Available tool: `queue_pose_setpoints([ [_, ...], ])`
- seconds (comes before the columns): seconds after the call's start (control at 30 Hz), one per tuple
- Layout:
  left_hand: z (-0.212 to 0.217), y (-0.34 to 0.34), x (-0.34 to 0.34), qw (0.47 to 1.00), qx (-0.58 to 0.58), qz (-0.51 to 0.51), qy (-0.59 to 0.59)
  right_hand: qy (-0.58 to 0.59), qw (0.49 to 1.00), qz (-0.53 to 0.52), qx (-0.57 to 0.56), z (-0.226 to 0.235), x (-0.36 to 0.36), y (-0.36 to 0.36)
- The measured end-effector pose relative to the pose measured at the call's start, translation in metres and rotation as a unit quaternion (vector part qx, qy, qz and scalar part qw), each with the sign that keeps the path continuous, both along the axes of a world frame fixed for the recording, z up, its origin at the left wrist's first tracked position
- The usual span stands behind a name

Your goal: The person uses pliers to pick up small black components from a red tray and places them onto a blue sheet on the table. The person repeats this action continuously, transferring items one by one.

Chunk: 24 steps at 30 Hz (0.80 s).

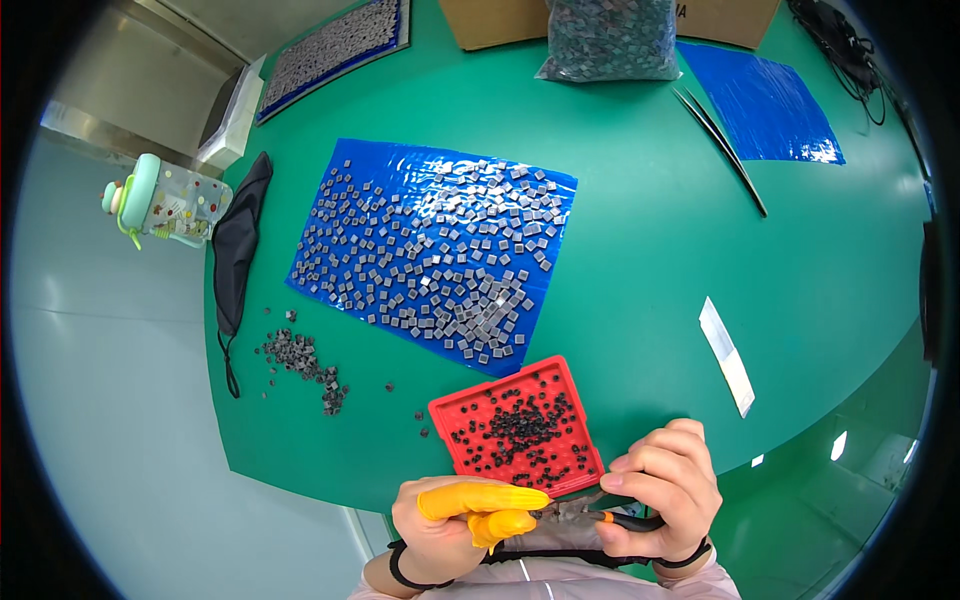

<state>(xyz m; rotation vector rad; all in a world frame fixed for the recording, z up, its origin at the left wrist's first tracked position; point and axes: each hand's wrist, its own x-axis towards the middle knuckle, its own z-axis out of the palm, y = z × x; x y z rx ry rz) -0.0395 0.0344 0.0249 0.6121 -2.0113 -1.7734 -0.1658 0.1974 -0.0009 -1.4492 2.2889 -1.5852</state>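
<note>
My left hand [440, 520], with yellow finger covers on its thumb and a finger, is closed in a pinch at the near edge of the table. What sits between those fingertips is too small to make out. Close beside it, my right hand [668, 490] grips a hand tool with a black and orange handle [632, 521]; its working end points toward the left fingertips, and its kind is unclear. Just beyond both hands lies a red tray [447, 408] holding many small black round parts [525, 424], heaped in the middle.
Small grey square pieces cover a blue film sheet [375, 157]. Left of the tray is a dark grey pile [292, 352]. A black mask [237, 240] and bottle [185, 200] are at left; tweezers [725, 150], another blue sheet [765, 105] and a white strip [727, 358] at right.
</note>
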Motion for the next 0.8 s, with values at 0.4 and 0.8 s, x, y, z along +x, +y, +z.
queue_pose_setpoints([
  [0.4, -0.007, 0.004, -0.004, 0.992, 0.054, -0.033, 0.11, -0.001, 1.0, -0.009, -0.006, 0.0, 0.0, -0.001],
  [0.8, 0.005, -0.003, -0.002, 0.991, 0.131, 0.04, -0.011, -0.002, 0.999, -0.019, -0.032, -0.004, 0.0, -0.001],
])
